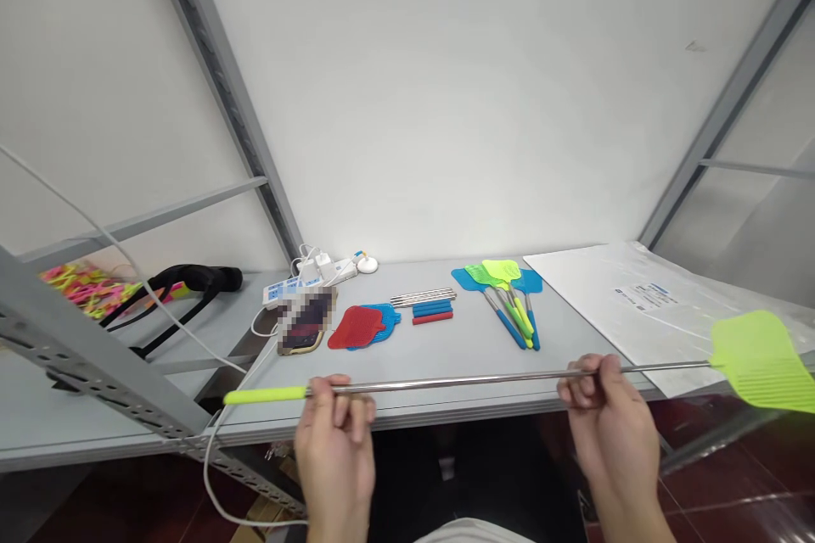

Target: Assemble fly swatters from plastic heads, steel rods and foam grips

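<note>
I hold a long fly swatter [484,379] with both my hands, flat across the front edge of the gray table [471,348]. My left hand [334,433] is closed around the shiny metal rod, right next to the yellow-green grip that sticks out past my fingers to the left. My right hand [602,407] is closed around the rod too, farther along, and my two hands are well apart. Past my right hand the rod goes on to the flat yellow-green head, which hangs out beyond the right end of the table. On the table, behind the rod, I see a bunch of finished swatters [506,293] in blue and yellow-green, lying close together with their heads toward the wall. To their left lie some thin metal rods [424,298], and just in front of them some blue and red grips [433,312]. Farther left sit a red head and some blue swatter heads [364,326] in a little pile. Near the back corner there is a white power strip [299,284] with plugs and white wires. A big clear plastic sheet [637,305] with white paper in it lies on the right side of the table.
</note>
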{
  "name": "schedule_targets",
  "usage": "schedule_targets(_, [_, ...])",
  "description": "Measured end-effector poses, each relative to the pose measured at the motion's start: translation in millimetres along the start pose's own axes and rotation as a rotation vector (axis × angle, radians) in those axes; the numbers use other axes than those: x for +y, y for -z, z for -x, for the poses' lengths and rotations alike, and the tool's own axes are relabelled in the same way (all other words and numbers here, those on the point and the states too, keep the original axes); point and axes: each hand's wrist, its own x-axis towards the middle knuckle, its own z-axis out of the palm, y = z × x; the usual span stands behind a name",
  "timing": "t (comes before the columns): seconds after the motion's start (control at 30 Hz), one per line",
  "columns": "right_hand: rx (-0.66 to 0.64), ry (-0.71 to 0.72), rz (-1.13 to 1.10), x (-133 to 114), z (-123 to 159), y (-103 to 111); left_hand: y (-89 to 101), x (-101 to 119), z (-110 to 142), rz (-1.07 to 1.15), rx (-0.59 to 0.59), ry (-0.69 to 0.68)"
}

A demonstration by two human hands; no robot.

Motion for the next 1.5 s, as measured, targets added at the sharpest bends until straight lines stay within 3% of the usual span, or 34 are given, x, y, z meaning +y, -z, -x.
schedule_targets(0.13, [0.058, 0.015, -0.056, -17, -12, 6, 5.3, 18, -20, 0.050, 0.032, -0.055])
schedule_targets(0.3, [0.064, 0.016, -0.077, -19, -12, 9, 7.4, 23, -24, 0.089, 0.052, -0.084])
schedule_targets(0.53, [0.043, 0.074, -0.047, -11, -13, 7, 0.4, 2, -13, 0.120, 0.066, -0.029])
schedule_targets(0.73, [-0.160, -0.136, 0.080, 24, 17, -14, -10.8, -24, 17, 0.069, -0.031, 0.094])
schedule_targets(0.83, [-0.173, -0.142, 0.101, 32, 25, -14, -10.6, -26, 22, 0.071, -0.031, 0.091])
schedule_targets(1.07, [-0.124, -0.151, 0.086, 18, 18, -9, -3.6, -10, 8, 0.070, -0.013, 0.064])
schedule_targets(1.27, [0.008, -0.029, 0.026, 1, -5, 1, 1.7, 1, -4, 0.134, 0.040, 0.034])
schedule_targets(1.4, [-0.027, -0.061, -0.016, 0, -4, -1, -0.3, -5, -6, 0.128, 0.070, 0.041])
schedule_targets(1.5, [-0.119, -0.131, 0.022, 15, 14, -11, -5.7, -18, 6, 0.110, 0.093, 0.017])
